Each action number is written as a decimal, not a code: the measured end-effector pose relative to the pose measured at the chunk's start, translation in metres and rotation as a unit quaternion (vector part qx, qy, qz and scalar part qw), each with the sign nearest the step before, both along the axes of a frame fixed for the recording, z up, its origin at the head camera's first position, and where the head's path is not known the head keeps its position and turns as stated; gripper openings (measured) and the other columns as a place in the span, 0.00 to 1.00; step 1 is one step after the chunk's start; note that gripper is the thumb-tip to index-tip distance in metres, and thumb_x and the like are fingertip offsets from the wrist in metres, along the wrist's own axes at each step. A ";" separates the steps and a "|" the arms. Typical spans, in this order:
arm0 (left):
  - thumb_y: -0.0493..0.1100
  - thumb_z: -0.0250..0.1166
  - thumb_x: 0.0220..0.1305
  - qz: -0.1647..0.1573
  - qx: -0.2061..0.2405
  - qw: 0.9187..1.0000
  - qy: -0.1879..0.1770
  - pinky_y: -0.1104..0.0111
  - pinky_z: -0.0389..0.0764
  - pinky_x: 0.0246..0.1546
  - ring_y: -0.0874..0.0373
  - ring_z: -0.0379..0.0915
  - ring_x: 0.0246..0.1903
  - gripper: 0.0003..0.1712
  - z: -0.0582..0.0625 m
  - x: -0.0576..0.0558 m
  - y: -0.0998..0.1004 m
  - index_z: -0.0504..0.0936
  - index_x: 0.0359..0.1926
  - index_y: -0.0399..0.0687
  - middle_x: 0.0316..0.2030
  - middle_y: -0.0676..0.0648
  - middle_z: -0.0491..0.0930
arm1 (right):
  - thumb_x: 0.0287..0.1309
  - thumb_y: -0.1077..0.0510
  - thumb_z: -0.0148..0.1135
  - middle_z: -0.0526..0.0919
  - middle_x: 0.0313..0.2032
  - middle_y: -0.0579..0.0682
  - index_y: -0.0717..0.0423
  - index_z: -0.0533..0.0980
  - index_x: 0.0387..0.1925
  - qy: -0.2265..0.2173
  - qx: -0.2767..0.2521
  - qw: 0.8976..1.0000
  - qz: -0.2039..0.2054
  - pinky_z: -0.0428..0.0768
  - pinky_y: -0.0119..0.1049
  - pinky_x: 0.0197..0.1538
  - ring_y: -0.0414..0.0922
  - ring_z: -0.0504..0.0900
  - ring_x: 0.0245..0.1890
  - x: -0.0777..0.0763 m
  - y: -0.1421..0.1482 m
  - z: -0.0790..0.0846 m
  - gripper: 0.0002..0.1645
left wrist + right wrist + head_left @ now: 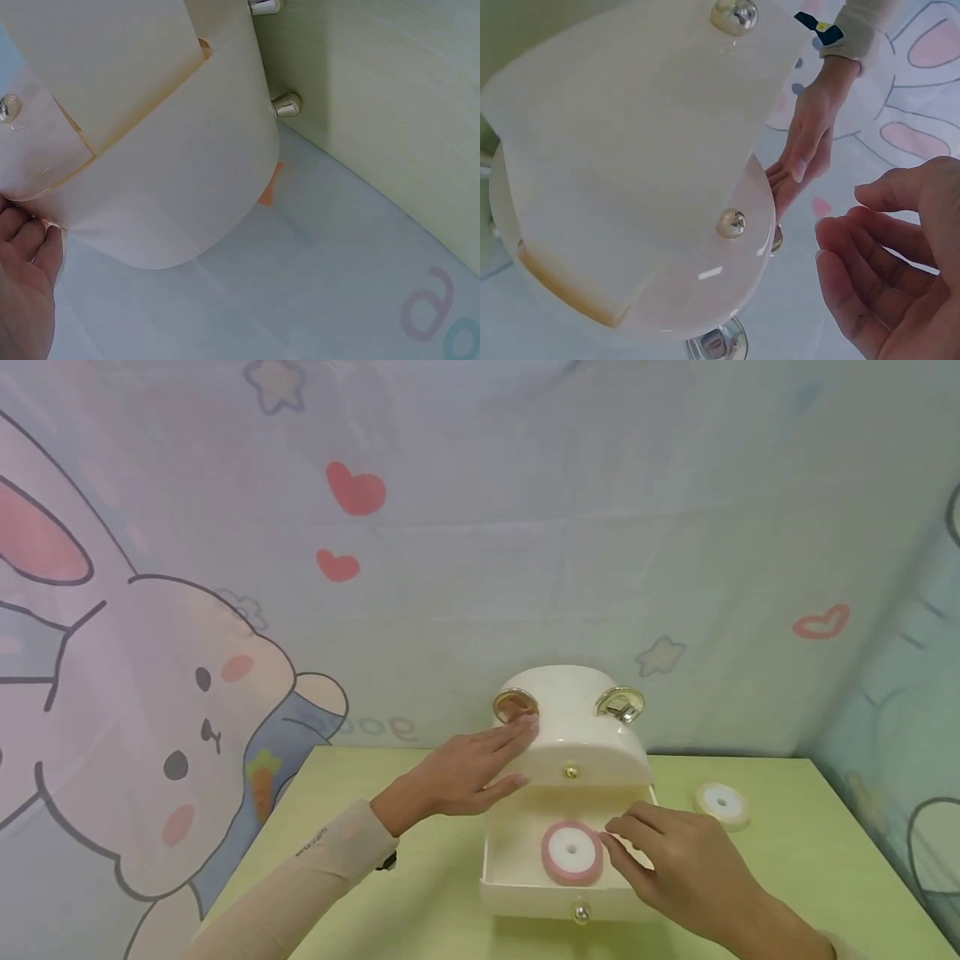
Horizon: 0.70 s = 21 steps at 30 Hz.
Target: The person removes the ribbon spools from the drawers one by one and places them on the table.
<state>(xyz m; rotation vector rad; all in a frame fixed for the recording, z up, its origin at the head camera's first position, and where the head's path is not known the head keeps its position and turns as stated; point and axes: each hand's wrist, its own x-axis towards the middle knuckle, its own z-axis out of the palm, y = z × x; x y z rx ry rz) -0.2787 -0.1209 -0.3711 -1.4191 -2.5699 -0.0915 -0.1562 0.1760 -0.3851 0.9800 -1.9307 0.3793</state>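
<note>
A white rounded box point(577, 702) with two gold-rimmed, bell-like discs on top stands at the back of the table, its lower drawer point(525, 906) pulled out. Against the box's upper left side rests my left hand point(472, 768), fingers extended; the left wrist view shows its fingertips at the white shell point(172, 187). A white spool with a pink rim point(558, 852) lies flat in the drawer. My right hand point(690, 868) hovers over the drawer's right side, thumb and fingertips right by the spool's edge. In the right wrist view its fingers are loosely curved with nothing between them.
A second white spool with a pale cream rim point(722, 802) lies on the green table point(795, 852), right of the box. Small round knobs sit on the upper drawer point(572, 772) and the lower drawer front. A printed cloth backdrop point(480, 568) hangs behind the table.
</note>
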 end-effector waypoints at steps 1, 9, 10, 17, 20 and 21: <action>0.58 0.48 0.83 -0.001 0.001 1.000 0.001 0.55 0.70 0.76 0.51 0.53 0.83 0.42 0.000 0.000 0.000 0.48 0.85 0.45 0.85 0.45 0.49 | 0.81 0.46 0.47 0.82 0.26 0.38 0.48 0.82 0.28 -0.005 0.005 1.000 0.002 0.72 0.25 0.23 0.32 0.73 0.18 -0.001 0.000 0.001 0.27; 0.57 0.50 0.83 -0.008 0.006 1.000 0.019 0.56 0.71 0.75 0.52 0.55 0.82 0.42 -0.001 0.000 -0.001 0.49 0.85 0.45 0.84 0.45 0.51 | 0.64 0.54 0.69 0.77 0.28 0.36 0.46 0.81 0.31 -0.050 0.068 0.996 0.009 0.67 0.21 0.23 0.29 0.68 0.20 -0.011 0.006 0.009 0.05; 0.57 0.51 0.82 -0.010 0.008 1.000 0.021 0.56 0.72 0.75 0.52 0.55 0.82 0.42 -0.001 0.000 -0.001 0.49 0.85 0.44 0.84 0.44 0.51 | 0.57 0.56 0.75 0.77 0.29 0.36 0.46 0.81 0.32 -0.063 0.079 0.995 0.009 0.68 0.21 0.24 0.29 0.69 0.20 -0.011 0.007 0.011 0.07; 0.57 0.51 0.82 -0.011 0.011 1.000 0.022 0.56 0.72 0.74 0.52 0.56 0.82 0.41 -0.001 0.000 0.000 0.50 0.85 0.44 0.84 0.44 0.51 | 0.39 0.59 0.87 0.79 0.33 0.35 0.45 0.82 0.38 -0.142 0.126 0.981 0.036 0.72 0.22 0.28 0.30 0.72 0.26 -0.022 0.005 0.027 0.24; 0.57 0.51 0.82 -0.011 0.012 1.000 0.021 0.56 0.73 0.74 0.52 0.55 0.82 0.41 0.000 -0.001 0.000 0.50 0.85 0.44 0.84 0.44 0.51 | 0.41 0.57 0.87 0.79 0.34 0.36 0.44 0.82 0.39 -0.166 0.150 0.974 0.036 0.72 0.24 0.29 0.30 0.71 0.26 -0.028 0.002 0.032 0.23; 0.57 0.51 0.82 -0.011 0.013 1.000 0.020 0.56 0.73 0.74 0.52 0.55 0.82 0.41 0.000 -0.001 0.000 0.50 0.85 0.44 0.84 0.45 0.51 | 0.42 0.56 0.87 0.79 0.35 0.36 0.44 0.82 0.40 -0.176 0.160 0.971 0.037 0.72 0.24 0.29 0.31 0.71 0.26 -0.030 0.001 0.033 0.23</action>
